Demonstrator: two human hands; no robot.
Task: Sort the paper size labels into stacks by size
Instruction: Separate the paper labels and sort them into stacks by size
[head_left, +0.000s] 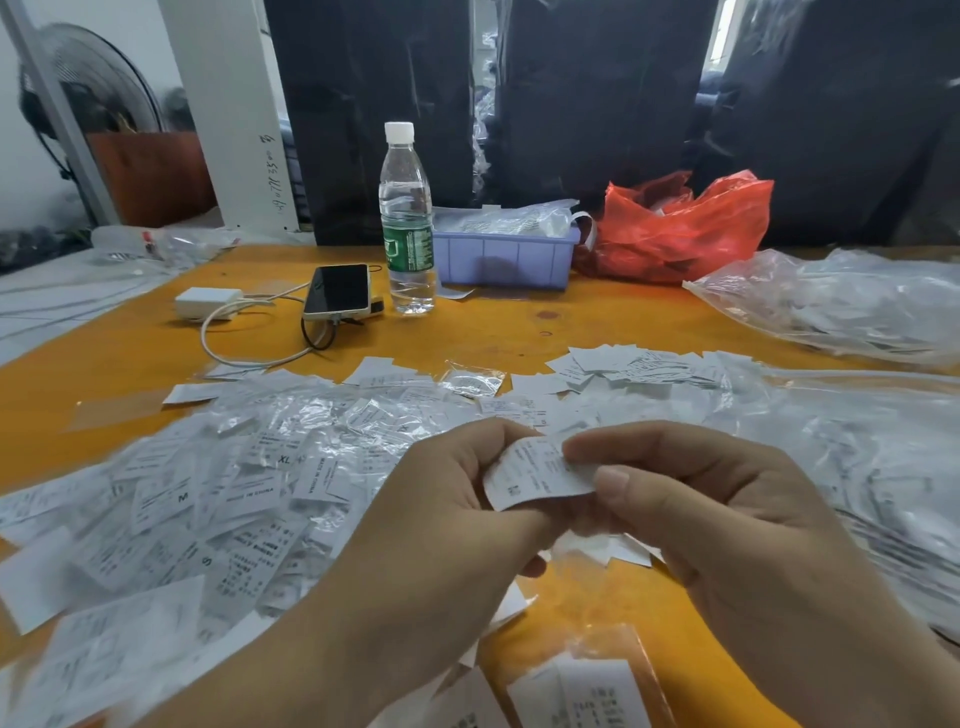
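Both hands raised over orange tabletop (597, 322). Left hand (447, 499) and right hand (691, 499) pinch one paper label (540, 475) between fingertips; loose label pile (208, 493) lies left, below

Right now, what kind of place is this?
Probably a clothing packing workroom. Heaps of paper size labels cover the orange table, many in clear plastic bags, and dark garments seem to hang behind it.

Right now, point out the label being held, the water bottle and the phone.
label (540, 475): head view, middle of the printed face.
water bottle (407, 218): head view, body just above the green wrapper.
phone (337, 291): head view, middle of the dark screen.
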